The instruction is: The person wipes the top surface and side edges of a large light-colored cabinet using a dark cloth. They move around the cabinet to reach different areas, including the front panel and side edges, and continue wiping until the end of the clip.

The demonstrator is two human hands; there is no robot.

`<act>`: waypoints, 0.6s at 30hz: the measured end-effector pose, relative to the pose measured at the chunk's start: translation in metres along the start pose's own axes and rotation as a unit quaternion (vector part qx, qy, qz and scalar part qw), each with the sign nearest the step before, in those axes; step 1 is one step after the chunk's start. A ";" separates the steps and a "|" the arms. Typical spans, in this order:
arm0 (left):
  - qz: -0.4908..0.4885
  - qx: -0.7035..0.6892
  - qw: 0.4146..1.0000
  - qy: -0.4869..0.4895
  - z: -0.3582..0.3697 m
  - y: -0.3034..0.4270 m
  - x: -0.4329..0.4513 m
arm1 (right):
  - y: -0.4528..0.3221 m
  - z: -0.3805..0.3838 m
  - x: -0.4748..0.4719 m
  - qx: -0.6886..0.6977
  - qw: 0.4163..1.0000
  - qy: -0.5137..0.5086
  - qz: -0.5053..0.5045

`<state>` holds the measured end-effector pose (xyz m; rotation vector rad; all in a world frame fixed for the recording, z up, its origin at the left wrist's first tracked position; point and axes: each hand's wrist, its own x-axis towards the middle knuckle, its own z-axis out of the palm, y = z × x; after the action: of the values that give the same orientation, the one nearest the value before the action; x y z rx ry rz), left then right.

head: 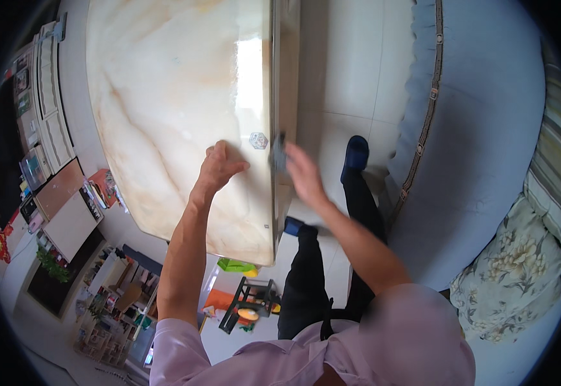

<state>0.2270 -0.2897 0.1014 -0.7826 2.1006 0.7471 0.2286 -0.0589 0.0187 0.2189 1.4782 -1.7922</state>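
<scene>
A large table with a glossy marble-patterned top [164, 96] lies before me. My left hand [220, 166] rests at the tabletop, fingers bent and thumb spread, with nothing seen in it. Beyond the table's right edge is my right hand [304, 169], blurred, beside a blurred grey-blue thing [278, 153] with a dark tip at that edge; its kind and whether my fingers grip it cannot be told. A hexagonal sticker [258, 141] is on the tabletop near the edge, between my hands. A small square mark [267, 226] sits nearer the table's corner.
A sofa or bed with a blue cover [473, 144] and a floral cushion [512, 260] stands at the right. My legs in dark trousers and blue slippers [356, 153] are between it and the table. A dark stool-like frame [249, 304] and cluttered shelves [111, 309] are at the lower left.
</scene>
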 end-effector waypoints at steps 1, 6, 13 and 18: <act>-0.007 -0.012 1.000 0.000 0.001 -0.007 0.000 | -0.041 0.006 0.037 0.035 0.997 0.064 0.023; 0.042 -0.013 0.999 0.021 0.005 -0.001 0.009 | -0.108 0.029 0.136 -0.035 0.976 0.164 -0.140; 0.099 -0.037 0.994 0.043 0.007 -0.010 0.018 | 0.065 0.049 -0.044 -0.182 0.961 0.151 -0.145; 0.127 -0.032 0.987 0.090 0.012 -0.022 0.018 | 0.116 0.008 -0.155 -0.236 0.970 -0.043 -0.037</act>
<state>0.2391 -0.3006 0.0748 -0.6438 2.3802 0.9117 0.4118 0.0033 0.0236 -0.1544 1.8168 -1.4302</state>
